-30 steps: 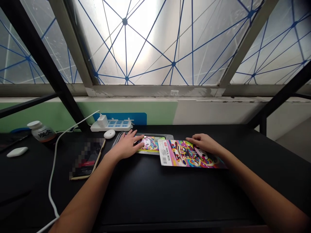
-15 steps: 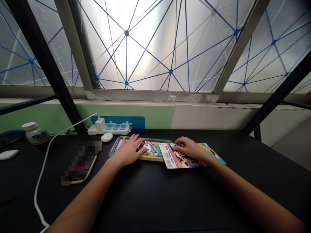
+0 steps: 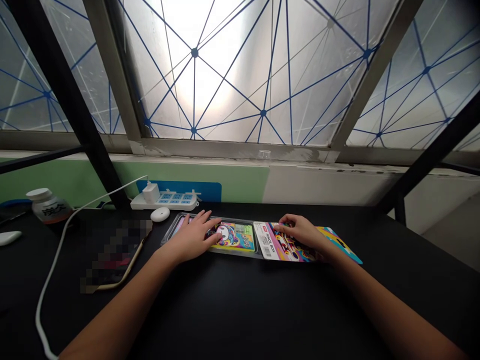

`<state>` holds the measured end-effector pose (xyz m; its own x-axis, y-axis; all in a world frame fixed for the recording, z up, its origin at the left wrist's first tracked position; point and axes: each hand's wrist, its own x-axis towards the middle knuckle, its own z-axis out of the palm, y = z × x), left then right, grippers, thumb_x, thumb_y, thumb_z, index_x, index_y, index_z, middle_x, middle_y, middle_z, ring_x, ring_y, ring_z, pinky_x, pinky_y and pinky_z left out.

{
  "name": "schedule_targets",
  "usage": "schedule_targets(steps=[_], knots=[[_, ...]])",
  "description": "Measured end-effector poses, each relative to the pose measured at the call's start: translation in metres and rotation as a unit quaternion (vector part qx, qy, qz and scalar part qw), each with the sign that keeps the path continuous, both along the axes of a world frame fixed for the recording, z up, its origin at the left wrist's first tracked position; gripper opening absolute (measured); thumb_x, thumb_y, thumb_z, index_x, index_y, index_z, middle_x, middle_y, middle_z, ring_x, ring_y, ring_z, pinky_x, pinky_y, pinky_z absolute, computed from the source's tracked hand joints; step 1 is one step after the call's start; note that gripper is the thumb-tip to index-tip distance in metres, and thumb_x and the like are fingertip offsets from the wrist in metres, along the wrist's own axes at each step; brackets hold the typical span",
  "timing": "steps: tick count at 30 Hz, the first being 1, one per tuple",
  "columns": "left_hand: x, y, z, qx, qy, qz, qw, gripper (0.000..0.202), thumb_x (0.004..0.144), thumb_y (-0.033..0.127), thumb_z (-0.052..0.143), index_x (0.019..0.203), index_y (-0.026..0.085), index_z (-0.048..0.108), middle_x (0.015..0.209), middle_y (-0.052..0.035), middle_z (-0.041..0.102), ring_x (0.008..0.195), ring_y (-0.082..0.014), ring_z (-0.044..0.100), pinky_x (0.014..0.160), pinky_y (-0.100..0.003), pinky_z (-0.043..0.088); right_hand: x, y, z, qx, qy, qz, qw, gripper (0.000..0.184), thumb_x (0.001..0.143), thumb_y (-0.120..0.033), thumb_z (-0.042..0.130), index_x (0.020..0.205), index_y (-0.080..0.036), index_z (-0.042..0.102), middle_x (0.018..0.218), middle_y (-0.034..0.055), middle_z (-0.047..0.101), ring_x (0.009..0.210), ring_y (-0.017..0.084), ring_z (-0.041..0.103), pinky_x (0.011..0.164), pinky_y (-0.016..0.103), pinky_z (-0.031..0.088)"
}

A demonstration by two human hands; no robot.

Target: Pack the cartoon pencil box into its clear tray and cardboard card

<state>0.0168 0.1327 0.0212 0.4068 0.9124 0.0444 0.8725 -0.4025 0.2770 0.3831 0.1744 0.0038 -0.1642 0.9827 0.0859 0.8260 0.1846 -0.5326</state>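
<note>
Two items sit under the hands on the black tabletop (image 3: 262, 305). L hand (image 3: 193, 237) lies flat, fingers spread, not closed on anything, over the left part of a clear plastic tray (image 3: 174, 226) w/ a colourful cartoon pencil box (image 3: 235, 237) inside. R hand (image 3: 300, 232) sits on a printed card sleeve (image 3: 290, 248), fingers lightly curled; can't tell if the thumb pinches the edge or just rests there. Sleeve has a white barcode label (image 3: 264, 241) reading "PENCIL BOX" at its left end, lies just beside the tray, and its far end pokes out past R hand.

Handling, my read: both look light. Tray prob stiff but thin and a bit slippery, so best taken by its long edges, not pressed mid-face. Sleeve looks like thin, bendable card; safest held by its edges, near the label end.

Hidden: L hand covers part of tray and box, R hand covers the sleeve's middle. Can't tell if the tray has a lid or if the box sits loose. Small print too tiny to read. Left of the tray, a pixelated item (image 3: 114, 255) can't be made out; a white power strip (image 3: 163, 201) sits behind it.
</note>
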Motion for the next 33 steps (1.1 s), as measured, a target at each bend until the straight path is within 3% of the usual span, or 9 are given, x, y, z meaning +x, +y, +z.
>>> schedule_targets(steps=[9,17,26,30,33], knots=[[0.001,0.0,0.002,-0.008,0.002,0.004,1.0,0.061,0.098,0.063,0.037,0.149,0.031,0.046,0.162,-0.0109,0.032,0.151,-0.0344,0.021,0.118,-0.063,0.014,0.004,0.0,0.006,0.042,0.002,-0.025,0.999,0.041,0.076,-0.064,0.068,0.086,-0.024,0.071,0.087,0.0047,0.073,0.079,0.024,0.065,0.067,0.033,0.048],[0.0,-0.001,0.003,-0.011,-0.004,0.008,1.0,0.062,0.097,0.064,0.037,0.149,0.031,0.047,0.163,-0.0093,0.031,0.151,-0.0349,0.022,0.119,-0.061,0.014,0.012,-0.004,0.019,0.039,0.011,-0.044,0.998,0.04,0.072,-0.062,0.071,0.083,-0.023,0.071,0.08,0.005,0.071,0.075,0.024,0.064,0.064,0.033,0.046],[0.024,-0.009,-0.004,0.017,-0.01,0.026,0.999,0.055,0.099,0.056,0.039,0.145,0.029,0.049,0.161,-0.0107,0.035,0.151,-0.0355,0.021,0.117,-0.066,0.013,-0.024,-0.016,0.01,0.019,0.045,-0.028,0.998,0.04,0.08,-0.061,0.063,0.085,-0.021,0.068,0.078,0.0035,0.072,0.069,0.02,0.063,0.058,0.03,0.046],[0.044,-0.022,-0.001,0.013,-0.091,0.007,0.996,0.053,0.096,0.054,0.048,0.142,0.028,0.052,0.161,-0.0105,0.034,0.151,-0.0347,0.021,0.118,-0.065,0.011,-0.041,-0.018,0.004,0.018,0.029,-0.031,0.999,0.037,0.082,-0.06,0.062,0.085,-0.023,0.068,0.086,0.0049,0.073,0.076,0.023,0.065,0.064,0.032,0.047],[0.051,-0.029,0.006,-0.039,-0.222,-0.016,0.974,0.052,0.096,0.054,0.051,0.141,0.028,0.052,0.161,-0.008,0.036,0.149,-0.0315,0.029,0.12,-0.055,0.021,-0.047,-0.021,0.002,0.02,0.013,-0.025,0.999,0.037,0.083,-0.061,0.06,0.086,-0.024,0.067,0.096,0.006,0.073,0.087,0.026,0.065,0.073,0.035,0.048]])
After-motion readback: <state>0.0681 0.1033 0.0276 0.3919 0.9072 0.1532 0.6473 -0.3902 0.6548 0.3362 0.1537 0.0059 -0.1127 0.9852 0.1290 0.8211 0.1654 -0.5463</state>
